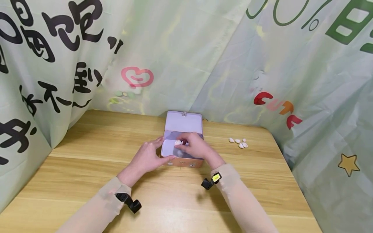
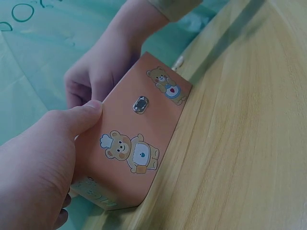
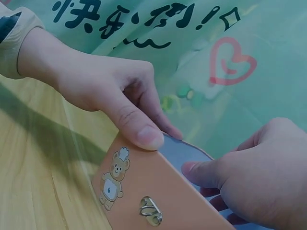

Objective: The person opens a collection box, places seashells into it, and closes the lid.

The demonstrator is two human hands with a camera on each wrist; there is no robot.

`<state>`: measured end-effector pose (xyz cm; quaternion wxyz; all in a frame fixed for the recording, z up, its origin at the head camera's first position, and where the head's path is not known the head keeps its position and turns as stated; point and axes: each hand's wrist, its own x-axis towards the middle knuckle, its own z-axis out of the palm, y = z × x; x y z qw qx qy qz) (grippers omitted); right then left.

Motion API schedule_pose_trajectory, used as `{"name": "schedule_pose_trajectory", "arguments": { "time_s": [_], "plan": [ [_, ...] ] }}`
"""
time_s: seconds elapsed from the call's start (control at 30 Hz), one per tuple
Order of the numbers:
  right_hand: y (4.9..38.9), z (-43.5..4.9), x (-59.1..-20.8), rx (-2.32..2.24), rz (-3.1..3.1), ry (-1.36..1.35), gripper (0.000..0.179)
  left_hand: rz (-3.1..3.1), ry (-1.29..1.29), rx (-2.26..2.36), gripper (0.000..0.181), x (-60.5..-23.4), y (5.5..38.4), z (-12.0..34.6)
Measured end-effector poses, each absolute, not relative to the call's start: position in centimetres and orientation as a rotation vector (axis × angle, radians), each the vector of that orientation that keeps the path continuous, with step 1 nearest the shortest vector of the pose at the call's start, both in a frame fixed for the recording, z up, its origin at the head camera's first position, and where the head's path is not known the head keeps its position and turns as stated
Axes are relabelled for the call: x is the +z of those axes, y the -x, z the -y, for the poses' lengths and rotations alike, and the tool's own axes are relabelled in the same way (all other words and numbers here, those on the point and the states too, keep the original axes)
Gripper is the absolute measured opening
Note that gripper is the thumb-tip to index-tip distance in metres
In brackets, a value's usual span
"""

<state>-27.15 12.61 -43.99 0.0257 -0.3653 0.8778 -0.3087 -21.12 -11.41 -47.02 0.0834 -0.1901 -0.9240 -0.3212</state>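
A hinged tin box (image 1: 182, 162) stands on the table, its lid (image 1: 183, 121) raised at the back. Its orange front carries printed bears and a metal clasp (image 2: 141, 104); the inside is pale lilac. My left hand (image 1: 148, 157) holds the box at its left front corner, thumb on the front rim and the other fingers along the left side. Inside the opening, my right hand (image 1: 194, 146) pinches a small white shell-like piece (image 1: 178, 142) between thumb and fingertips. In the right wrist view that piece is hidden behind the right hand (image 3: 264, 177).
To the right of the box, several similar small white pieces (image 1: 241, 143) lie in a loose group on the wooden table (image 1: 180, 200). A printed curtain (image 1: 186, 58) hangs behind the table and along both sides.
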Motion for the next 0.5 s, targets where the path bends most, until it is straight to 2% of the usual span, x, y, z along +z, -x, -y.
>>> {"name": "schedule_pose_trajectory", "arguments": {
  "time_s": [0.5],
  "plan": [
    [27.2, -13.4, -43.3, -0.925, -2.729, 1.095, 0.028, 2.740, 0.565, -0.971, 0.111, -47.0, 21.1, 11.3]
  ]
}}
